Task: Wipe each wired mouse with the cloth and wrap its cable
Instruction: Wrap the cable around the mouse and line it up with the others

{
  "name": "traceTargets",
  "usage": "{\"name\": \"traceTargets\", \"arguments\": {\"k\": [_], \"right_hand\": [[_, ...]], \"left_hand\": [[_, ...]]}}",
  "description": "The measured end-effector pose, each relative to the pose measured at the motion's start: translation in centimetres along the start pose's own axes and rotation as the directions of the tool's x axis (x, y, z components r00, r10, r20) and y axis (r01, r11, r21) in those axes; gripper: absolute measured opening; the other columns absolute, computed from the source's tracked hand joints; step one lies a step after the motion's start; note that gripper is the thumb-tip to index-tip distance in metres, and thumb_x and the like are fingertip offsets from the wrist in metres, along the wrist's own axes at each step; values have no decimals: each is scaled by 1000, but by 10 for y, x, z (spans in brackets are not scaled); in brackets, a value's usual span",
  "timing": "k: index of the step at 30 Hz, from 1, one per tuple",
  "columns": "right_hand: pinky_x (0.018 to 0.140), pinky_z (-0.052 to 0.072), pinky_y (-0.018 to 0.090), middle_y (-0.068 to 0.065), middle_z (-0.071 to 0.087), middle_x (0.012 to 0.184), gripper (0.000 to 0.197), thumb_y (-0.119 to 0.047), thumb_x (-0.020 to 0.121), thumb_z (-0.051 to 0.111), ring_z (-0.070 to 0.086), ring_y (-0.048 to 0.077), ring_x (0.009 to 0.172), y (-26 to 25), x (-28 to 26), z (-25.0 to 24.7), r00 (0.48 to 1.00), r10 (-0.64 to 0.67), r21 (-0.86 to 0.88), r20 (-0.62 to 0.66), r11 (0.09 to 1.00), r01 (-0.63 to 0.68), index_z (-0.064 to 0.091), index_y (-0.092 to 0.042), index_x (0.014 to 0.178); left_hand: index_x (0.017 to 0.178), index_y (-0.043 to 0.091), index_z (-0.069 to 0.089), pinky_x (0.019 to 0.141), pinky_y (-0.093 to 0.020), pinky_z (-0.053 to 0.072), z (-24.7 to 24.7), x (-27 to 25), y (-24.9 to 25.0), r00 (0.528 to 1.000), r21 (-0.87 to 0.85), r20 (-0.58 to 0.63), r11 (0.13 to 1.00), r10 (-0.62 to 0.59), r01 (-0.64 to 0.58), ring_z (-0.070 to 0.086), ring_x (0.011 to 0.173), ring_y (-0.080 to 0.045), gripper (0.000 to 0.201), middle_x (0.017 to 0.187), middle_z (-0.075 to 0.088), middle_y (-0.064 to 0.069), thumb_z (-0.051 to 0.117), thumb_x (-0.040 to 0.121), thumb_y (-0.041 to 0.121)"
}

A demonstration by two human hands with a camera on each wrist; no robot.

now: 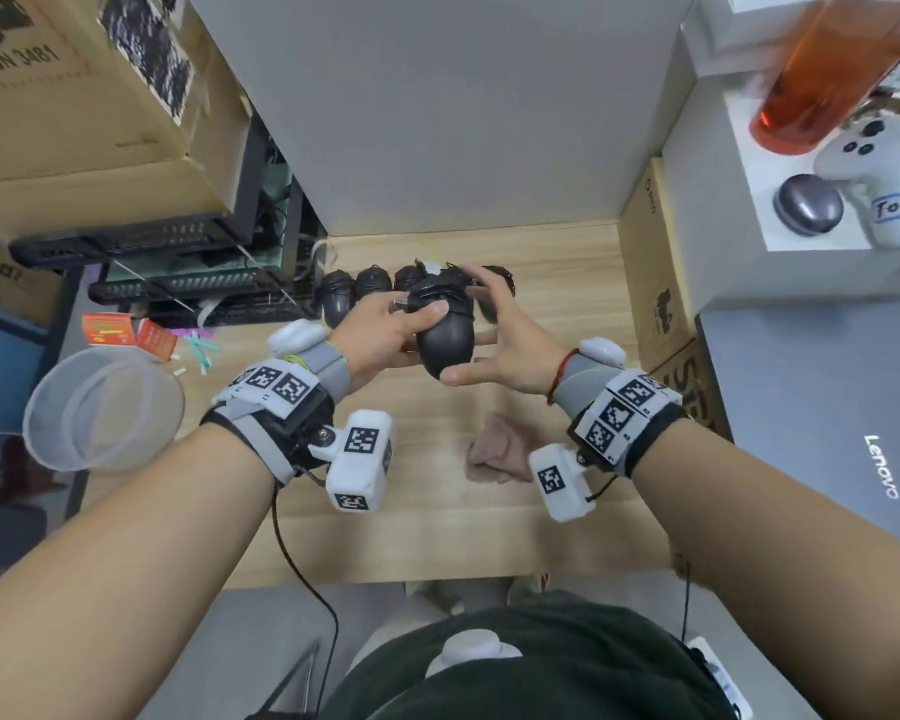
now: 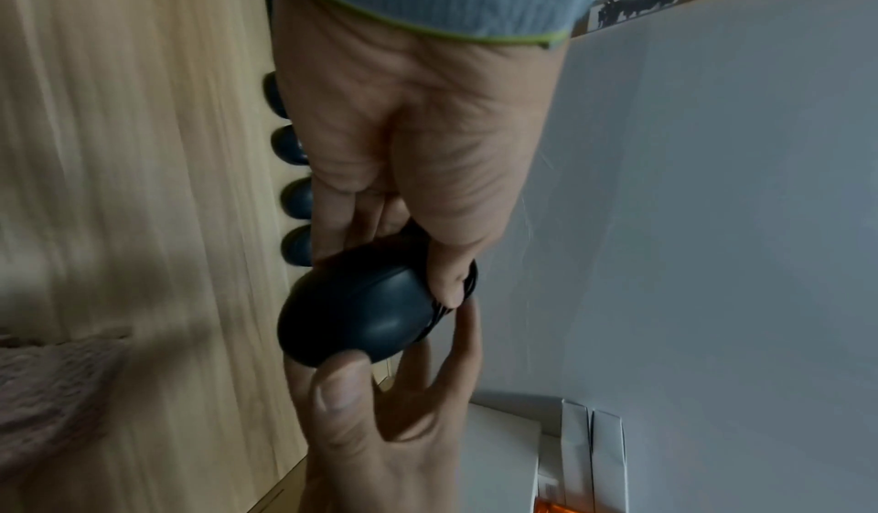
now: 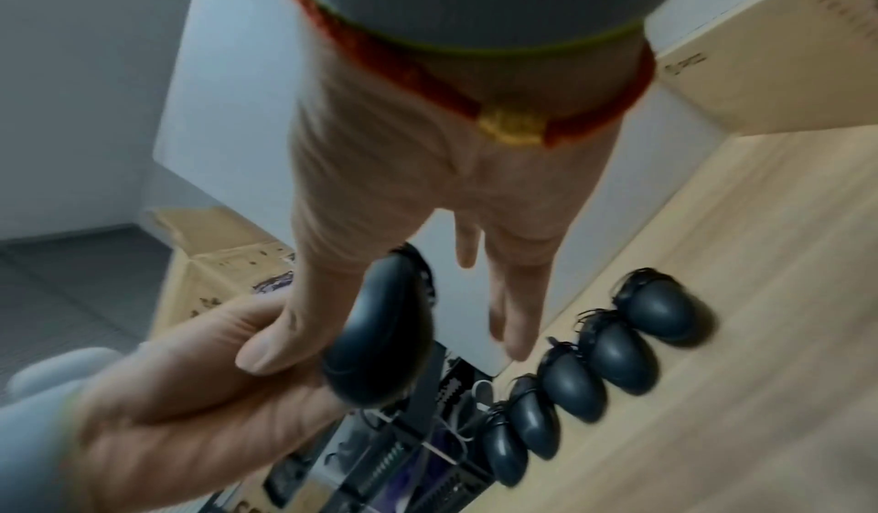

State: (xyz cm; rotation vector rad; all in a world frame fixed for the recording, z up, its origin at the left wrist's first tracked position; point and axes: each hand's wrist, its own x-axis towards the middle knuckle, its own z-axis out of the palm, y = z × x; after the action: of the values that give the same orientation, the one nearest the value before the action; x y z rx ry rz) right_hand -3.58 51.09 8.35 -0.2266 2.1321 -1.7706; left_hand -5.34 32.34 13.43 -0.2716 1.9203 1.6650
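We hold a black wired mouse (image 1: 447,337) above the wooden desk (image 1: 557,517), cable coiled around its front. Left hand (image 1: 385,332) grips it, thumb pressed on the coil. Right hand (image 1: 507,337) cups the other side, fingers spread, thumb at its rear end. Five wrapped mice (image 3: 589,367) line the back; cloth (image 1: 497,454) lies below our hands.

Held mouse (image 1: 445,332) above table (image 1: 557,527); mouse row (image 3: 613,348) behind, cloth (image 1: 497,449) before
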Motion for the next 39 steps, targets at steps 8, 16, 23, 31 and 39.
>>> {"name": "traceTargets", "arguments": {"k": [8,16,23,31,39], "right_hand": [[79,58,27,-3,59,123,77,-5,64,91,61,-11,94,-3,14,-1,996,-20,144,-92,989,34,54,-17,131],[81,60,44,18,65,113,57,1,65,88,66,16,95,0,30,-1,991,59,205,-120,978,-34,54,-17,106],[90,56,41,-1,67,110,56,-27,58,93,63,15,103,15,53,10,939,125,100,-321,990,-97,62,-30,105],[88,57,38,-9,66,111,61,-38,55,91,67,10,96,34,58,28,873,304,53,-383,950,-307,62,-35,108],[83,57,37,-7,70,98,62,-43,48,88,67,9,79,56,53,23,840,373,16,-395,917,-399,58,-44,102]], "left_hand": [[127,2,64,80,-34,63,17,10,-7,989,-128,-144,990,36,-55,74,99,-22,36,117,74,-14,69,96,19],[112,19,55,76,-36,60,12,30,-31,958,-183,-274,973,84,-138,71,99,-22,51,102,69,-3,90,75,16],[97,17,45,69,-38,61,0,69,-35,971,-162,-230,980,72,-111,71,72,-20,43,84,72,-12,86,82,16],[112,10,51,91,-50,60,-6,105,-65,989,-171,-73,978,-131,117,71,108,-33,40,114,71,-21,78,89,26],[114,14,53,83,-36,60,7,125,-83,983,-80,-6,980,-182,181,73,93,-20,67,112,74,-15,92,61,29]]}}
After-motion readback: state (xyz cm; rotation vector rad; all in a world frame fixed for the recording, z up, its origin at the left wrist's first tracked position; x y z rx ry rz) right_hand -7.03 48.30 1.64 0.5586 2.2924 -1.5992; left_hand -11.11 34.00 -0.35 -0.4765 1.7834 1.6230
